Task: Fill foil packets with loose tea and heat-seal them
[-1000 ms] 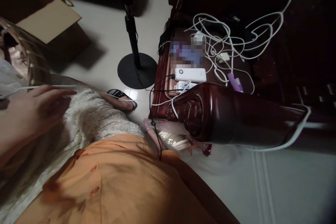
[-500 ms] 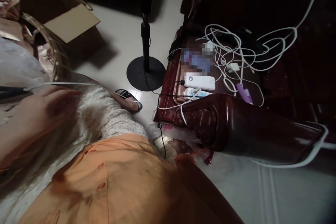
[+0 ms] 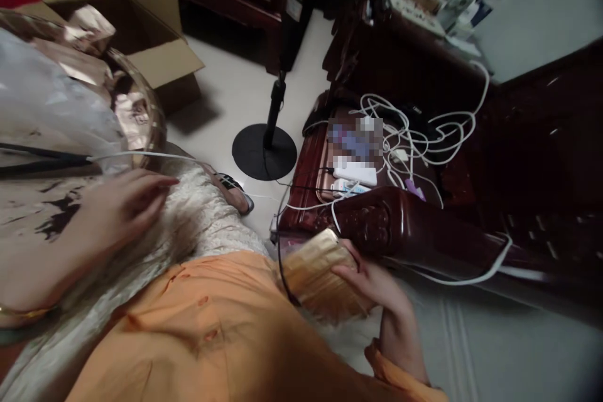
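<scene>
My right hand (image 3: 372, 276) is closed round one end of a stack of gold paper (image 3: 318, 257), held by my right side near the dark wooden armrest (image 3: 405, 226). Its sheets look thin and uneven at the lower edge, with some motion blur. Over my lap, my left hand (image 3: 129, 201) has its fingers stretched forward and slightly bent, with nothing visible in them. Beneath it lies my white lace skirt (image 3: 198, 213). Just beyond, a round woven basket (image 3: 153, 107) holds folded gold paper pieces (image 3: 132, 116), partly under clear plastic (image 3: 47, 94).
An open cardboard box (image 3: 164, 69) stands behind the basket. A black stand with a round base (image 3: 264, 154) is on the floor ahead. White cables (image 3: 414, 138), a power bank (image 3: 355, 173) and a power strip (image 3: 348, 188) lie on the wooden seat; one white cable crosses above my lap.
My right hand has come up from low beside the armrest, bringing the stack of gold paper into view. My left hand has shifted right over my lap. The head view has tilted.
</scene>
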Motion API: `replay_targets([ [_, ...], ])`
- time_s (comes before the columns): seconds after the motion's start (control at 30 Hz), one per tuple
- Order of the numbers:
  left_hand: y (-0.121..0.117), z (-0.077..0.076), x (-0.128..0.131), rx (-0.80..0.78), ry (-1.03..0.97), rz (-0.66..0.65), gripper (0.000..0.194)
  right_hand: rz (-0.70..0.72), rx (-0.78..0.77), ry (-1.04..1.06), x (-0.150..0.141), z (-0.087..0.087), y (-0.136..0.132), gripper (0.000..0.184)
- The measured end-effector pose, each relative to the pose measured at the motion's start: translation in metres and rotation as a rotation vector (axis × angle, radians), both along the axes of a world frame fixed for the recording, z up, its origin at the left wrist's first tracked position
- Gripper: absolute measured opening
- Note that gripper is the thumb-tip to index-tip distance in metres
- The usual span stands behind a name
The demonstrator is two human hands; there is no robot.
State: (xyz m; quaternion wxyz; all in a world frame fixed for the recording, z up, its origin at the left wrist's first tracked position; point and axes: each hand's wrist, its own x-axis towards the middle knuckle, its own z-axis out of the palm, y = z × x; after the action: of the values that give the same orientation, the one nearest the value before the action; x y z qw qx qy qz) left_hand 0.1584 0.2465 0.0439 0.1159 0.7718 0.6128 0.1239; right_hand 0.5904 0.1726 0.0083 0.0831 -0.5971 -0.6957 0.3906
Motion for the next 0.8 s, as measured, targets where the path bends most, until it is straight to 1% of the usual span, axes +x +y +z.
replay_targets([
  [0.03, -0.006, 0.001, -0.003, 0.003, -0.059, 0.01, 0.033, 0.023, 0.015, 0.022, -0.014, 0.011, 0.006, 0.042],
  [0.1, -0.022, 0.006, -0.009, -0.008, -0.195, 0.043, 0.031, 0.096, 0.103, 0.004, -0.047, 0.036, 0.02, 0.04],
  [0.17, -0.036, 0.01, -0.017, -0.046, -0.337, 0.071, 0.031, 0.228, 0.255, -0.072, -0.073, 0.063, 0.035, 0.033],
  [0.23, -0.049, 0.012, -0.026, -0.113, -0.468, 0.093, 0.033, 0.346, 0.455, -0.153, -0.089, 0.094, 0.049, 0.03],
  [0.3, -0.058, 0.011, -0.035, -0.167, -0.589, 0.134, 0.033, 0.375, 0.662, -0.213, -0.098, 0.126, 0.06, 0.03],
  [0.37, -0.065, 0.009, -0.04, -0.226, -0.757, 0.21, 0.034, 0.359, 0.853, -0.195, -0.111, 0.152, 0.068, 0.028],
  [0.4, -0.067, 0.008, -0.041, -0.269, -0.886, 0.254, 0.035, 0.356, 0.927, -0.152, -0.123, 0.159, 0.07, 0.027],
  [0.43, -0.069, 0.008, -0.04, -0.33, -1.05, 0.289, 0.038, 0.379, 0.996, -0.081, -0.138, 0.162, 0.073, 0.027],
  [0.47, -0.07, 0.009, -0.04, -0.399, -1.244, 0.301, 0.044, 0.437, 1.056, 0.01, -0.158, 0.16, 0.075, 0.027],
  [0.5, -0.072, 0.01, -0.039, -0.461, -1.455, 0.291, 0.05, 0.517, 1.109, 0.111, -0.181, 0.153, 0.077, 0.027],
  [0.53, -0.073, 0.012, -0.04, -0.501, -1.662, 0.265, 0.055, 0.612, 1.158, 0.213, -0.207, 0.142, 0.079, 0.027],
  [0.57, -0.074, 0.014, -0.041, -0.495, -1.842, 0.249, 0.056, 0.701, 1.198, 0.307, -0.233, 0.127, 0.08, 0.026],
  [0.6, -0.076, 0.015, -0.045, -0.449, -1.983, 0.263, 0.053, 0.762, 1.238, 0.395, -0.26, 0.112, 0.08, 0.024],
  [0.63, -0.079, 0.016, -0.049, -0.379, -2.085, 0.304, 0.049, 0.787, 1.262, 0.464, -0.284, 0.096, 0.08, 0.023],
  [0.7, -0.085, 0.013, -0.063, -0.2, -2.177, 0.455, 0.041, 0.804, 1.252, 0.541, -0.321, 0.072, 0.077, 0.026],
  [0.73, -0.089, 0.01, -0.07, -0.136, -2.181, 0.531, 0.039, 0.84, 1.206, 0.54, -0.332, 0.064, 0.077, 0.029],
  [0.8, -0.096, 0.004, -0.083, -0.09, -2.142, 0.648, 0.038, 0.978, 1.028, 0.491, -0.341, 0.056, 0.081, 0.033],
])
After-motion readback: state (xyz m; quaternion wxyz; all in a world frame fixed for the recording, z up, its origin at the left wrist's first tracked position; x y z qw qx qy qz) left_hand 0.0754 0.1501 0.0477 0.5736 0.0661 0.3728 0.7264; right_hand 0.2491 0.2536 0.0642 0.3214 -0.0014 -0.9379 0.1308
